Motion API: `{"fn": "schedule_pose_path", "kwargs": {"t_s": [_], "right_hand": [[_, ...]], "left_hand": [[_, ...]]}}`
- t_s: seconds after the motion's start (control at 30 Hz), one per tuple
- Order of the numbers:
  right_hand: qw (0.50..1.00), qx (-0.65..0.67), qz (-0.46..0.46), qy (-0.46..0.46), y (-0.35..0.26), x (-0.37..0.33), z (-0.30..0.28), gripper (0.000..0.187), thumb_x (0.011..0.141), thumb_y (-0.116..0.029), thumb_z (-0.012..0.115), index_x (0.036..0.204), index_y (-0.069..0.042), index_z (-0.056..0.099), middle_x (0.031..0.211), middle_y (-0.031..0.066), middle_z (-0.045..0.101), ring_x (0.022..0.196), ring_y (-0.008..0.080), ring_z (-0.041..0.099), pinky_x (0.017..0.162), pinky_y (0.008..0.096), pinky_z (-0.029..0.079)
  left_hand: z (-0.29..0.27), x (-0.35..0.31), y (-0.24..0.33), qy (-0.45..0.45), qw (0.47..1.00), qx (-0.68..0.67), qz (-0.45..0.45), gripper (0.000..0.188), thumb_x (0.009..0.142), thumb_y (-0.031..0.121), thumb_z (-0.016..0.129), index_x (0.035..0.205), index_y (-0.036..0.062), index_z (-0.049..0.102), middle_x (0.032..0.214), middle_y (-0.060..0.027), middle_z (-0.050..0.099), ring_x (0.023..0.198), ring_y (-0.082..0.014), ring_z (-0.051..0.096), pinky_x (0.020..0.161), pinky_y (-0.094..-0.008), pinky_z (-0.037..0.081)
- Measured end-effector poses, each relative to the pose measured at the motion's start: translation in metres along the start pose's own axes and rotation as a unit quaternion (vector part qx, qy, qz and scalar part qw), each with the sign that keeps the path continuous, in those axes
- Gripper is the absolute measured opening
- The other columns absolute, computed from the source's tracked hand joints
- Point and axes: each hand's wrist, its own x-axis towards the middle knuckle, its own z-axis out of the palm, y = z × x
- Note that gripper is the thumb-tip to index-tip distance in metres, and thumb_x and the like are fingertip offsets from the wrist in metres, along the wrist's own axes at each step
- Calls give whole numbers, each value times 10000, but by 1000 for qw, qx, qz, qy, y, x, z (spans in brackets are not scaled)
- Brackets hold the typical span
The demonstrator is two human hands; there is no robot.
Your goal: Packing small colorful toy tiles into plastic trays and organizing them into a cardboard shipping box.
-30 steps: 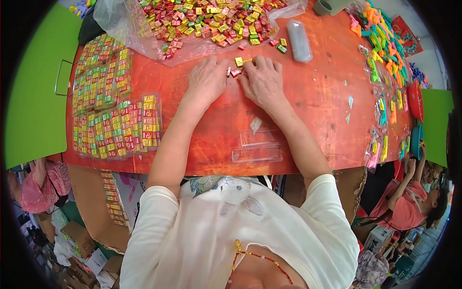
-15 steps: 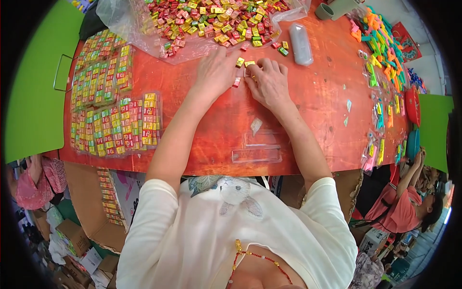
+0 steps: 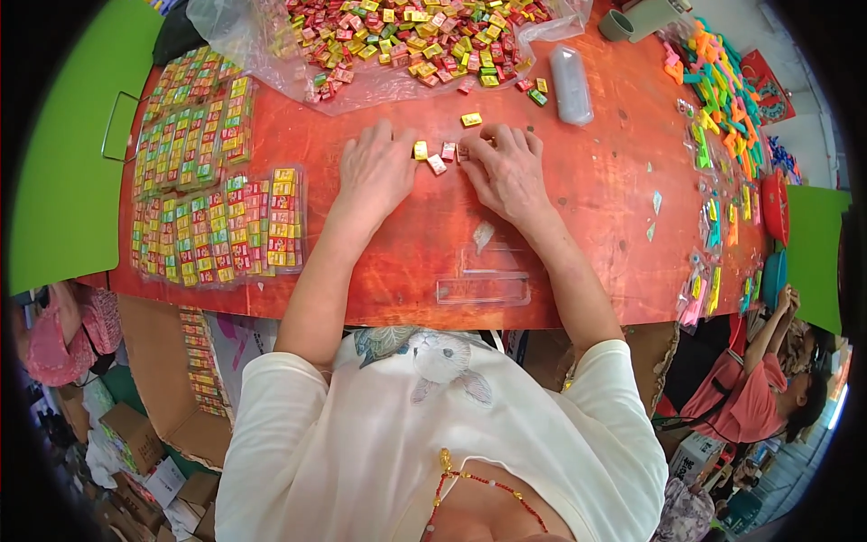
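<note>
Beyond your hands, a heap of small boxes point(image 3: 415, 41) lay on plastic sheeting point(image 3: 257, 59). Packed trays point(image 3: 286, 221) sat left, coloured plastic toys point(image 3: 727, 99) far right; a clear tray point(image 3: 483, 301) lay between your forearms. Three little boxes point(image 3: 437, 164) lay between your left hand point(image 3: 377, 164) and right hand point(image 3: 508, 169), a yellow box point(image 3: 471, 119) farther out. Both hands half-curled, palms down; grasp couldn't be told. Box printing was too small to read.
</note>
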Motion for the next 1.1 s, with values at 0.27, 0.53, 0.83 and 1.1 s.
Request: {"fn": "schedule_pose_path", "kwargs": {"t_s": [0.27,0.53,0.83,1.1], "right_hand": [[999,-25,26,30,5,-15,-7,367,776,-231,746,1120,-146,648,1073,82,590,1016,262,566,909,448,374],[996,-22,-68,-48,-20,11,10,376,810,-229,717,1169,-156,633,1228,82,567,1154,282,537,977,467,382],[1000,19,2,-23,-12,14,7,399,809,-264,731,1172,-122,644,1201,91,585,1127,291,544,977,453,364],[998,-25,54,23,18,-21,-1,395,780,-235,744,1152,-145,647,1114,73,588,1054,273,552,933,439,374]], "left_hand": [[-2,-8,11,14,1000,-14,-12,329,814,254,718,1081,92,612,1034,-148,571,1031,-339,598,787,-482,493],[9,-8,-3,25,1000,-4,1,312,807,230,718,1081,103,638,1017,-138,574,1006,-332,606,756,-468,513],[11,-10,4,64,997,-25,24,258,852,210,691,1072,107,605,957,-140,551,922,-342,630,724,-473,533],[14,-2,18,31,998,-55,2,421,844,320,715,1194,127,579,1046,-156,530,948,-363,625,739,-475,549]]}}
